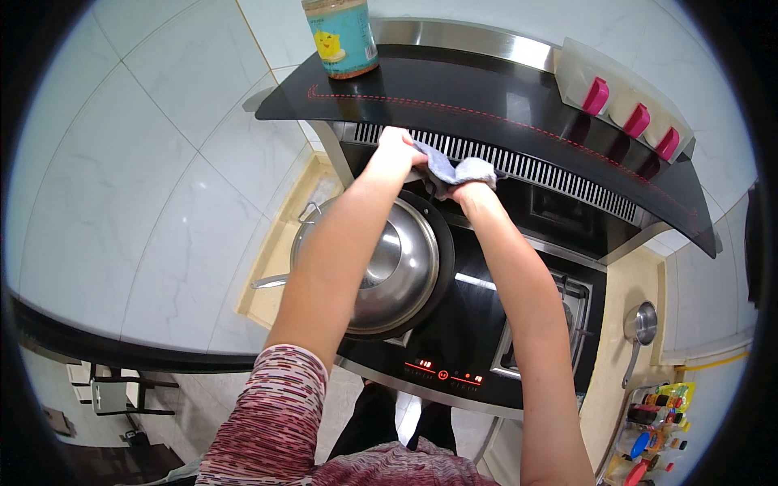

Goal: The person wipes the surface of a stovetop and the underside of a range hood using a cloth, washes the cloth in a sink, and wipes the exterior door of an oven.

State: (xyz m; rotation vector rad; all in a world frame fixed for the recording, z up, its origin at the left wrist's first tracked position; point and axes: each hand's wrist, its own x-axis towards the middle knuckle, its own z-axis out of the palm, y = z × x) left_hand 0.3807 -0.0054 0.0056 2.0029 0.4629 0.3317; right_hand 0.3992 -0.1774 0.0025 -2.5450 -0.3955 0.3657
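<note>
A crumpled grey-blue cloth (450, 167) is held between both hands, just below the slotted metal grille (523, 165) of a black range hood (450, 91). My left hand (401, 146) grips the cloth's left end close to the grille. Lower and to the right, my right hand (468, 189) has its fingers partly hidden in the cloth's folds. Beneath my forearms stands a dark wok (448, 243) with a domed steel lid (419, 273) on the left side of the black glass cooktop (474, 297). Red indicators glow on the cooktop's front panel.
On the hood stand a jar with a blue label (343, 39) and a clear seasoning box with pink handles (626, 103). A gas burner grate (574, 297) lies at right, partly behind my forearm. A small steel pan (642, 322) and a rack of condiment bottles (653, 425) are farther right.
</note>
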